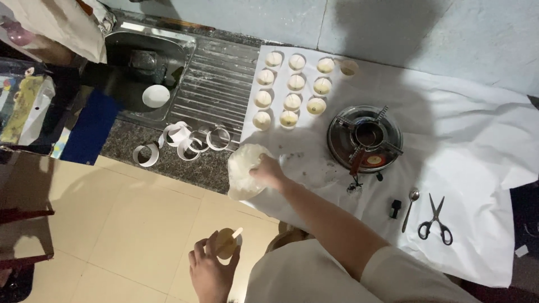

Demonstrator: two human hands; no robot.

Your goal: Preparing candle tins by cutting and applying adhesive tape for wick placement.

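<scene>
You are looking down at a tabletop covered with a white sheet [483,146], and both of your hands are working near its front left edge. Your right hand [268,171] is closing around the top of a soft white bag [242,168] that appears full of pale batter or cream, gripping it where the bag bunches. The bag is hanging just over the front left edge of the sheet. Your left hand [210,266] is hovering lower, out past the tabletop and above the tiled floor, and it is cradling a small tan cup [226,242] with a pale stick leaning in it, fingers curled snugly around it.

Toward the back left corner of the sheet, a grid of small filled moulds [292,84] is sitting in neat rows. Near the middle, a round metal burner [365,139] is standing, and toward the front right edge a spoon [411,209] and a pair of scissors [435,220] are lying side by side. Left of the sheet, white paper rings [188,141] are lying on the stone counter beside a steel sink [149,67].

You seem to be at the filling step, with the cup in hand not yet topped up. The next move would likely call for bringing the bag's mouth over the cup and squeezing gently.
</scene>
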